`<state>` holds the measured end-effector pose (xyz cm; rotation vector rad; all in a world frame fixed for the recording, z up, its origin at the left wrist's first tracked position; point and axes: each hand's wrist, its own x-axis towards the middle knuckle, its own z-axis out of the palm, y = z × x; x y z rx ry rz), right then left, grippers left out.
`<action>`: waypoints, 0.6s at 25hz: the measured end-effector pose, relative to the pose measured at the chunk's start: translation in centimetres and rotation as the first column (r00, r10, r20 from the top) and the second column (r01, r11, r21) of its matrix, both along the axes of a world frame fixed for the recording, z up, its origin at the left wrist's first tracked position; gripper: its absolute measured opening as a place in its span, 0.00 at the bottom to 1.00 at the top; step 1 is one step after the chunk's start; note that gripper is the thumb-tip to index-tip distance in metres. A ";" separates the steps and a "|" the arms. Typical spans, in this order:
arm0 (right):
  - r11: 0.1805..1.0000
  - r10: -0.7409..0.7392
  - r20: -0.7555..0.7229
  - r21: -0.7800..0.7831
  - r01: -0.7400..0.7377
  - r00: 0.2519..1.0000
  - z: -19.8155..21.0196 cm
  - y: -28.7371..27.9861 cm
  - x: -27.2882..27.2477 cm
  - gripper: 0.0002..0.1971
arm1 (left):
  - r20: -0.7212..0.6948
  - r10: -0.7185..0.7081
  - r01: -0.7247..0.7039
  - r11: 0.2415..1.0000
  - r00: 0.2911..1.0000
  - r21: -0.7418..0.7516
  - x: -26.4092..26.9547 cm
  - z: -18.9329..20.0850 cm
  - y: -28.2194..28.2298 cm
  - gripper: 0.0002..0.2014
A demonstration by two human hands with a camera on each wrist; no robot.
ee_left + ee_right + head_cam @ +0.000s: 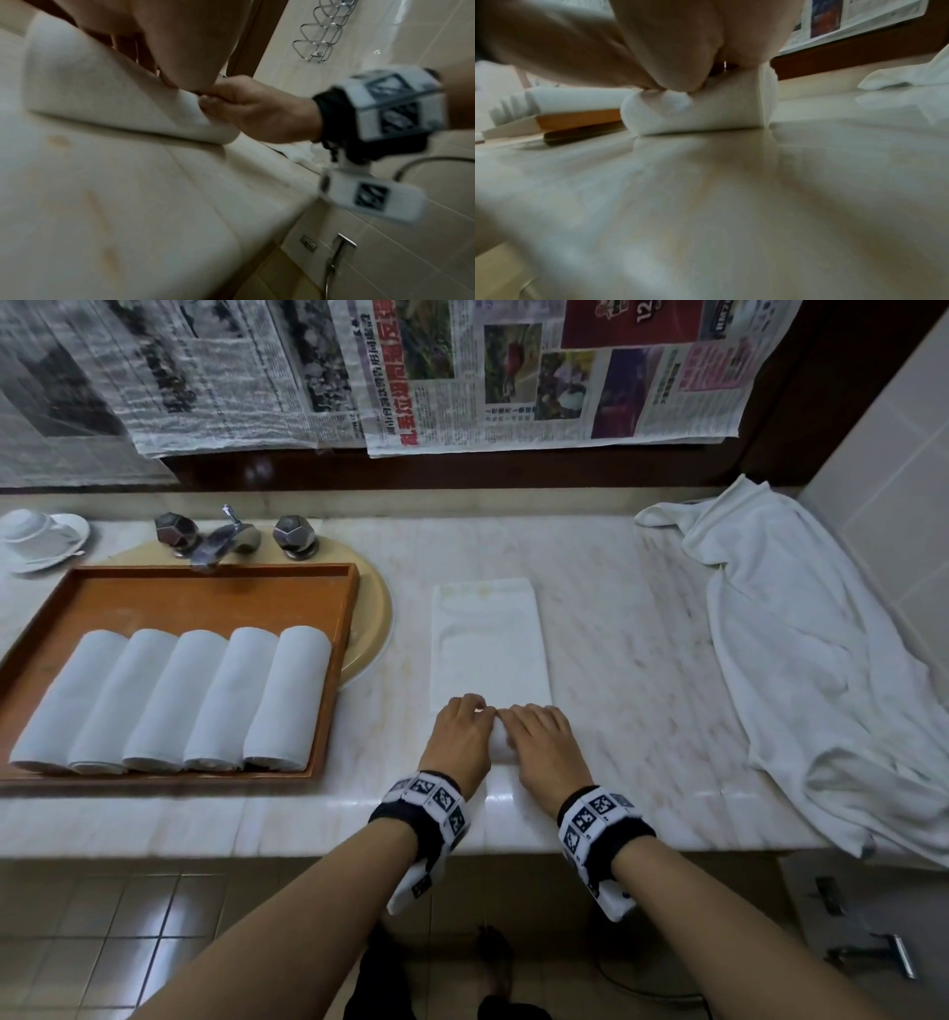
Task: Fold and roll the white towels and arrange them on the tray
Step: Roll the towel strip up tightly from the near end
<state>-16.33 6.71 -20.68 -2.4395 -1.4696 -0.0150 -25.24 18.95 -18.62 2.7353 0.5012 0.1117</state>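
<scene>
right hand [670, 50] on a partly rolled white towel [706, 109]

fingers curl down over the top of the roll, fingertips [680, 85] pressed into the cloth; the roll lies on the pale marble counter [731, 203]. behind it to the left, the wooden tray [577, 119] carries rolled towels [577, 99]. loose white cloth [911, 77] lies at far right; newspaper [859, 18] hangs behind.

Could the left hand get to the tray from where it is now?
Probably yes. The left hand is busy rolling the towel, but the tray sits just to its left with bare counter between them.
</scene>
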 end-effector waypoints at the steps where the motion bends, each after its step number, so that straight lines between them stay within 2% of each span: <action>1: 1.000 0.006 -0.027 -0.024 -0.006 1.000 0.5 0.4 0.6 0.18 | 0.070 0.016 -0.017 1.000 0.997 0.014 -0.7 -0.2 -0.5 0.19; 3: 0.989 0.018 -0.091 -0.146 -0.031 0.996 1.4 1.3 1.3 0.15 | 0.192 -0.023 0.007 0.996 0.981 0.084 -2.4 -1.4 -1.3 0.18; 5: 0.971 0.015 -0.128 -0.236 -0.045 0.992 1.6 1.6 1.3 0.18 | 0.241 -0.063 0.031 0.990 0.969 0.136 -3.2 -2.8 -1.5 0.18; 8: 0.983 0.017 -0.074 -0.181 -0.030 0.997 1.8 0.8 0.3 0.18 | 0.245 -0.055 0.015 0.987 0.968 0.162 -2.7 -3.6 -0.9 0.18; 12: 0.992 0.035 0.049 -0.127 -0.029 0.998 0.8 -1.3 -0.7 0.29 | 0.196 -0.011 -0.011 0.994 0.981 0.112 -0.5 -2.9 0.7 0.14; 15: 0.996 0.061 0.006 -0.072 -0.061 0.998 0.8 -0.2 1.2 0.25 | 0.158 0.008 -0.017 0.998 0.987 0.055 0.4 -2.3 1.4 0.16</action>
